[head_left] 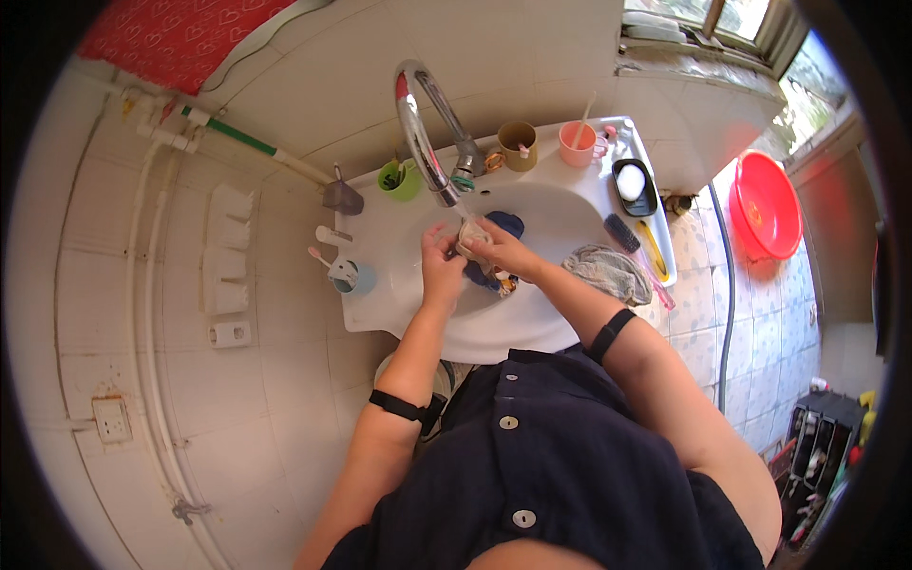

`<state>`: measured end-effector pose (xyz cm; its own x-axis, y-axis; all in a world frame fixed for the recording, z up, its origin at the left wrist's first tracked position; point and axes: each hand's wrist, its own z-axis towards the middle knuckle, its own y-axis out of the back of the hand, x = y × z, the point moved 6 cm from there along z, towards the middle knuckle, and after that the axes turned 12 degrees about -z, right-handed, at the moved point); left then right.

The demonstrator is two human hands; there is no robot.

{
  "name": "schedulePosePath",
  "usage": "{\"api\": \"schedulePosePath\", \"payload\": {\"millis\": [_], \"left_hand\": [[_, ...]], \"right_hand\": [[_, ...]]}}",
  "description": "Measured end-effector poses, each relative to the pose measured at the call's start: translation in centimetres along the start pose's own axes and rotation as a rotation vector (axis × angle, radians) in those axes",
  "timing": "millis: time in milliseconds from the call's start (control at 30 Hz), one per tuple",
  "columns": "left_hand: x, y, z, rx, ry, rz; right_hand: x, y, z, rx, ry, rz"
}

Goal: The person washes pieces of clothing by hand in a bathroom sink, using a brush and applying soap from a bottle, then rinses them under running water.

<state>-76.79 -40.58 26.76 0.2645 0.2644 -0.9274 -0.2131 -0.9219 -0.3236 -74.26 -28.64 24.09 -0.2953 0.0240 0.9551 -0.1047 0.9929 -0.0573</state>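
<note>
Under the spout of the chrome faucet (418, 123), I hold a small, wet-looking beige cloth (472, 238) above the white sink (560, 223). My right hand (506, 251) grips it from the right, thumb and fingers closed on the fabric. At its left side my left hand (441, 263) has curled fingers on the same cloth; part of its grip is hidden. Beneath my hands, dark blue fabric (506, 224) and a small multicoloured piece (507, 283) lie in the basin. Whether the bunched cloth is a sock cannot be made out.
A grey cloth (608, 273), a dark brush (621, 233) and a black soap dish (648, 195) sit on the sink's right side. Along the back stand a green cup (399, 180), a brown mug (519, 144) and a pink cup (576, 147). A red basin (766, 204) is farther right.
</note>
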Motion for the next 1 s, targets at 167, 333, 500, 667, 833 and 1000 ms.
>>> {"api": "schedulePosePath", "payload": {"millis": [167,333,500,667,833,1000], "left_hand": [[3.4,2.3,1.0,-0.286,0.399,-0.022],[11.2,4.3,3.0,0.079,0.741,-0.528],[11.6,1.4,4.4,0.191,0.846,-0.649],[11.5,-0.3,3.5,-0.133,0.775,-0.413],[8.3,-0.6,3.0,-0.107,0.449,0.019],[7.8,2.6,5.1,-0.183,0.503,-0.226]], "right_hand": [[-1.4,2.5,1.4,-0.66,-0.02,-0.595],[-1.5,-4.0,1.2,-0.413,-0.196,-0.517],[0.0,-4.9,-1.5,-0.511,-0.061,-0.558],[-0.6,1.4,-0.8,-0.732,-0.358,-0.534],[-4.9,4.4,1.3,-0.741,-0.448,-0.48],[-2.6,-0.5,1.4,-0.532,-0.196,-0.409]]}}
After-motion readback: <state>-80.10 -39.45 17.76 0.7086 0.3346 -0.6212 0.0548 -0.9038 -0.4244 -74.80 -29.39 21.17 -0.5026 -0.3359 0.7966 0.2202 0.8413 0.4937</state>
